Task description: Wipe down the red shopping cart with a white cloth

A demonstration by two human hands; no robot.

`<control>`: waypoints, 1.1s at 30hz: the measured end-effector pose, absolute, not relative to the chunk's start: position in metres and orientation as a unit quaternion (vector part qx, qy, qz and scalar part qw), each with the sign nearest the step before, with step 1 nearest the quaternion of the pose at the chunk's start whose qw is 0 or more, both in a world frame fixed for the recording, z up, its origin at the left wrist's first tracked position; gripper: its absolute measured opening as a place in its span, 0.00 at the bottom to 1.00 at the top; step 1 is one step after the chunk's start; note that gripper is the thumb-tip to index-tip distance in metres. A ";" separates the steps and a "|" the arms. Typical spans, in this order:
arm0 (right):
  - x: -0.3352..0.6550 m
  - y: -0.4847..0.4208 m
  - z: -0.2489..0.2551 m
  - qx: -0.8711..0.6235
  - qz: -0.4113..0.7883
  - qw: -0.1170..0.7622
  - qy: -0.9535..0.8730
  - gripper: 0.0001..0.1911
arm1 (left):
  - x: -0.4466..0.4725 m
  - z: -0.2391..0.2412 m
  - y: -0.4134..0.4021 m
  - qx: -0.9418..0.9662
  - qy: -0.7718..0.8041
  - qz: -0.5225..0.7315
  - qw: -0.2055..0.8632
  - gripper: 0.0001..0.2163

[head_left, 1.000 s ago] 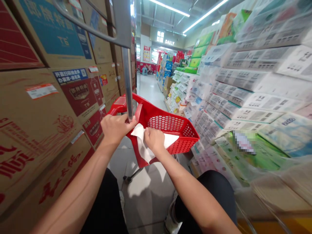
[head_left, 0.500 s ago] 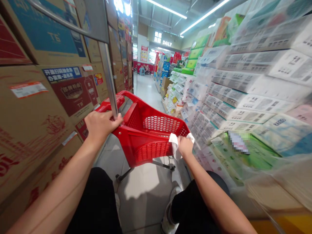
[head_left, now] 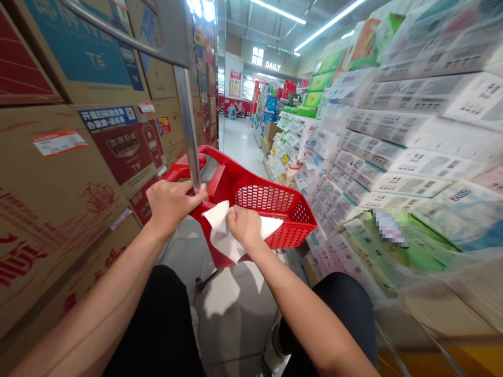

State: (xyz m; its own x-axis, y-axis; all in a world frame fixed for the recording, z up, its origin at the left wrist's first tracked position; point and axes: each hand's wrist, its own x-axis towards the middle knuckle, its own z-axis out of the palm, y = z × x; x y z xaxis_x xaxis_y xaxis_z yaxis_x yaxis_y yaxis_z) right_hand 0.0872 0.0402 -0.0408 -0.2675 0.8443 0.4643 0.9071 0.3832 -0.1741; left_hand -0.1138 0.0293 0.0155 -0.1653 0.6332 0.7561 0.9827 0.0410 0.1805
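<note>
A red plastic shopping cart (head_left: pixel 271 201) with slotted sides stands tilted before me. My left hand (head_left: pixel 168 201) is closed on its near left corner, thumb by the upright metal pole (head_left: pixel 186 115). Some of its fingers are hidden behind the rim. My right hand (head_left: pixel 245 225) grips a white cloth (head_left: pixel 222 230) against the near side's top rim, about midway along it. One end of the cloth hangs down over the outer wall, and the other sticks out to the right of the hand. No goods show in the visible part of the basket.
Stacked cardboard cartons (head_left: pixel 51 199) rise close on the left. Piled packs of tissue paper (head_left: pixel 408 167) line the right, with a green pack (head_left: pixel 416 241) low down. A tiled aisle floor (head_left: pixel 245 139) runs ahead between them, past a blue stool (head_left: pixel 231 112).
My right hand has slid the cloth leftward along the near rim, from the cart's far right corner toward my left hand. The left hand keeps its grip; the view has shifted slightly.
</note>
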 end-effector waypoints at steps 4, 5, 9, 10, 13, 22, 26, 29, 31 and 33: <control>0.179 0.055 -0.067 -0.639 -0.107 0.163 -0.744 0.21 | -0.136 0.015 0.029 -0.593 -0.681 -0.347 0.254 0.20; 0.203 0.058 -0.071 -0.662 -0.112 0.148 -0.726 0.21 | -0.139 0.015 0.028 -0.593 -0.681 -0.345 0.256 0.22; 0.268 0.064 -0.075 -0.724 -0.094 0.105 -0.676 0.22 | -0.139 0.012 0.024 -0.596 -0.670 -0.353 0.267 0.24; 0.273 0.064 -0.074 -0.730 -0.089 0.103 -0.670 0.23 | -0.136 0.012 0.024 -0.593 -0.667 -0.361 0.271 0.23; 0.257 0.064 -0.067 -0.728 -0.079 0.108 -0.673 0.26 | -0.122 0.011 0.025 -0.581 -0.663 -0.381 0.280 0.19; 0.084 0.044 -0.020 -0.557 -0.048 0.239 -0.794 0.22 | -0.057 0.014 0.032 -0.588 -0.664 -0.394 0.239 0.17; 0.097 0.051 -0.025 -0.546 -0.057 0.238 -0.801 0.26 | -0.061 0.012 0.037 -0.598 -0.659 -0.382 0.250 0.17; 0.147 0.068 -0.046 -0.598 -0.078 0.189 -0.775 0.26 | -0.075 0.011 0.039 -0.596 -0.661 -0.374 0.261 0.18; 0.188 0.077 -0.058 -0.637 -0.095 0.153 -0.749 0.25 | -0.086 0.010 0.039 -0.593 -0.663 -0.374 0.262 0.19; 0.228 0.083 -0.065 -0.672 -0.107 0.121 -0.723 0.23 | -0.096 0.010 0.038 -0.591 -0.664 -0.375 0.263 0.19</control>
